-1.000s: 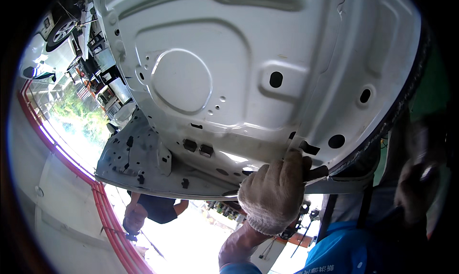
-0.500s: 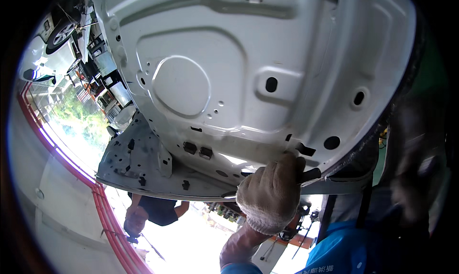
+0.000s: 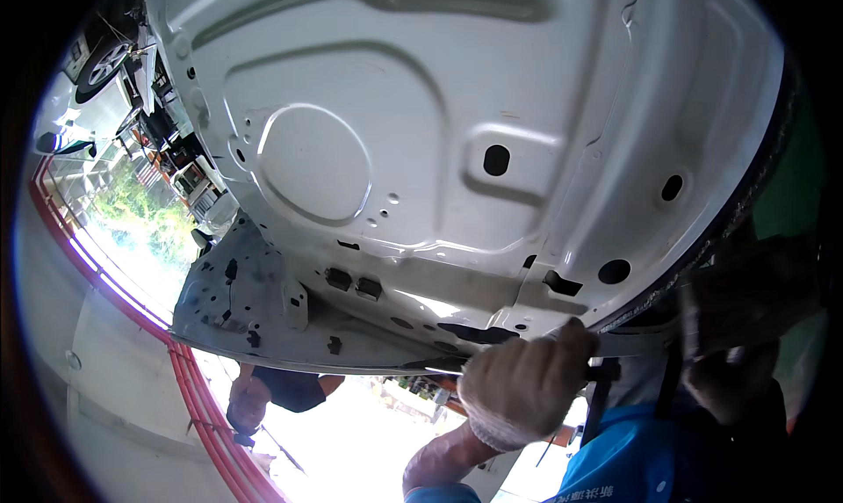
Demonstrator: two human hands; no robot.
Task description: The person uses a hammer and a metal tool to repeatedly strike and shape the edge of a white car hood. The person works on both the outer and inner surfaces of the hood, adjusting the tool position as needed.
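A large pale sheet-metal car body panel (image 3: 413, 151) with pressed shapes and holes fills the upper middle. Below its lower flange is my gloved left hand (image 3: 522, 384), fingers wrapped round a bar-like hand tool (image 3: 604, 370). The tool's dark handle end sticks out to the right, and a thin metal shank shows left of the glove, close to the panel edge. In shadow at the right, my right hand (image 3: 729, 384) is closed below a dark, blocky striking tool (image 3: 746, 296). Its exact kind is too dark to make out.
A grey perforated metal part (image 3: 237, 283) adjoins the panel at lower left. Another person (image 3: 277, 390) is beyond it. Red pipes (image 3: 198, 389) run along a pale wall. A car wheel (image 3: 104, 68) and shop clutter show at upper left.
My left hand has moved right and down with the tool, slightly away from the flange. My right hand, smeared before, now shows below the blocky tool. The panel sits a little differently in view.
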